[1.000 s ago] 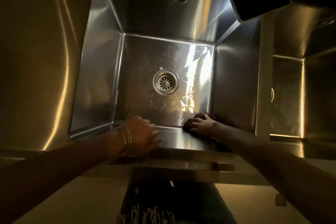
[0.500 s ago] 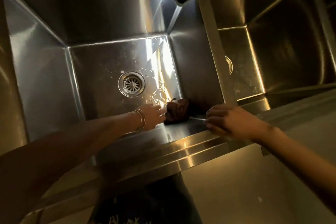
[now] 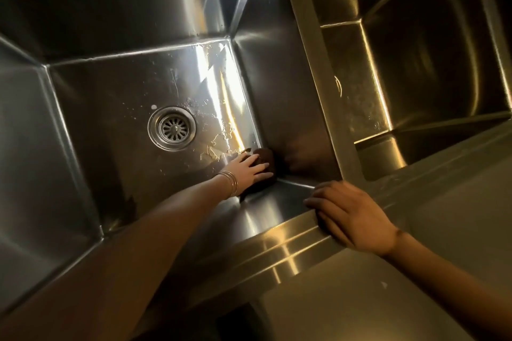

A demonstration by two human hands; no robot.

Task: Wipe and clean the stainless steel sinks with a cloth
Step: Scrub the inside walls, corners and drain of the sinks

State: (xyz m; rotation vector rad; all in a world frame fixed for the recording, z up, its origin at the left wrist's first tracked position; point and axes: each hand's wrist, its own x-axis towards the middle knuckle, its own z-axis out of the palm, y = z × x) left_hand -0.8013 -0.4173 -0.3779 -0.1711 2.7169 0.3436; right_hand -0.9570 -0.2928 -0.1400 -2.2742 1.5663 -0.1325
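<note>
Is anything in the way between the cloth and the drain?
Nothing visible. The left hand presses the cloth into the near right corner of the sink, and only bare, wet steel lies between it and the drain.

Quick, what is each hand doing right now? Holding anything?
Left hand: open, fingers flat, pressing the dark cloth into a corner of the sink.
Right hand: open, resting on the sink's front rim, holding nothing.

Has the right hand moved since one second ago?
Yes. The right hand left the cloth in the basin's near corner and now rests on the sink's front rim, further from the drain.
</note>
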